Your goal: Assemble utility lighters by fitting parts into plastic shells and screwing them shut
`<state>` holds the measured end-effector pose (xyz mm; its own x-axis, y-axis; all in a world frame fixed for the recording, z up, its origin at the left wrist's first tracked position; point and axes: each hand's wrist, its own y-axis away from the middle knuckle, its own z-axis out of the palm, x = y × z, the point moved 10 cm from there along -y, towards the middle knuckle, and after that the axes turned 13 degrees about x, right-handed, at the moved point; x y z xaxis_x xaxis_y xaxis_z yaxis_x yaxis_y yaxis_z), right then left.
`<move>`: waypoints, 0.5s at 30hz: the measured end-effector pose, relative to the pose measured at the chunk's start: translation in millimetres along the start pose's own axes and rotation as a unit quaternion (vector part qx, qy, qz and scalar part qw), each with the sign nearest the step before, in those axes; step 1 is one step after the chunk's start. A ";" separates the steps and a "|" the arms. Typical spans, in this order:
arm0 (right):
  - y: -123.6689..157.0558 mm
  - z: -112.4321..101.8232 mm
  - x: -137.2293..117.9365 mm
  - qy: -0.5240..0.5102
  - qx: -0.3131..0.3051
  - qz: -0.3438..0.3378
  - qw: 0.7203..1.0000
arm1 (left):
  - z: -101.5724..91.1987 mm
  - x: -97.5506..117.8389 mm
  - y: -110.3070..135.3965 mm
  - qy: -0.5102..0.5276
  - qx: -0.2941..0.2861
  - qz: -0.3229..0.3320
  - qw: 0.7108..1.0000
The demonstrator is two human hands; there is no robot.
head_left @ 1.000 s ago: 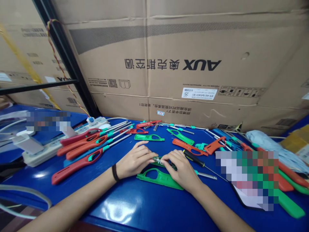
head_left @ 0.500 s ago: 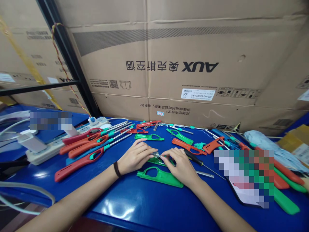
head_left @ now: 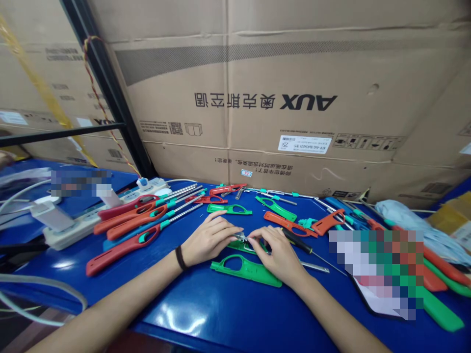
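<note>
My left hand, with a dark band at its wrist, pinches a small pale lighter part. From the other side my right hand closes thumb and fingers on the same part, and its tip is half hidden. A thin pale wire seems to run below the fingers. Beneath the hands lies a green lighter shell half, mostly covered. Nearer to me is another green shell half, its hollow side up. Just right of my right hand lie a dark-handled screwdriver and a metal strip.
Several red lighters lie at left beside a white power strip. Further back are loose red and green shells and metal tubes. A large cardboard box stands behind the blue table. A blurred-out flat object lies at right.
The whole view has shifted slightly, with things sitting a little further right. Both hands keep their pinch on the small part, with only slight finger movement.
</note>
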<state>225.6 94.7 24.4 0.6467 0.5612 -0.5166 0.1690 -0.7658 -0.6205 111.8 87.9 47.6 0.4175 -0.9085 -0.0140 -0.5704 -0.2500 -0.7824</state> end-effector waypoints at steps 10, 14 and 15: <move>0.3 -0.5 -1.2 -0.004 0.004 -0.010 1.000 | 1.0 -0.2 0.7 0.011 -0.003 -0.009 1.000; 0.1 -1.9 0.7 0.001 0.009 -0.004 1.000 | 4.5 -6.6 1.6 0.038 -0.016 -0.040 0.998; 0.2 -1.9 1.6 0.003 0.008 0.000 1.000 | 6.1 -9.2 2.2 0.048 -0.023 -0.052 0.997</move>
<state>228.1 94.8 24.5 0.6506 0.5599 -0.5130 0.1568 -0.7601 -0.6307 111.0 97.7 42.2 0.4080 -0.9040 0.1274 -0.5603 -0.3581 -0.7469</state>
